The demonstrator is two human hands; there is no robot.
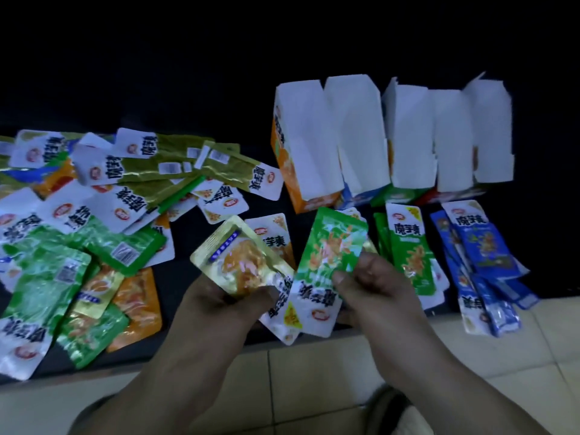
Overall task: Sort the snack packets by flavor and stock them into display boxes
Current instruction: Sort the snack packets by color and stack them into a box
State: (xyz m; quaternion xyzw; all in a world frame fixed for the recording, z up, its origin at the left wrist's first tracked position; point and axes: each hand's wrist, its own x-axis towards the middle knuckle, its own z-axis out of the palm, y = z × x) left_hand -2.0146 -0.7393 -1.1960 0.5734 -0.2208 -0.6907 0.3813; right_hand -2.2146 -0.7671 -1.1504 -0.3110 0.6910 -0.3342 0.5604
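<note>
Pinching a green packet in the right hand, long axis pointing away, green stack just right of those fingers. Gripping a gold packet in the left hand, farther off tbh.

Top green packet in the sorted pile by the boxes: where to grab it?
Pinch the top green packet at its near short edge, coming from the person's side. It lies flat, white header toward the display boxes, blue packets crowding its right edge; the near end looks freest.
</note>
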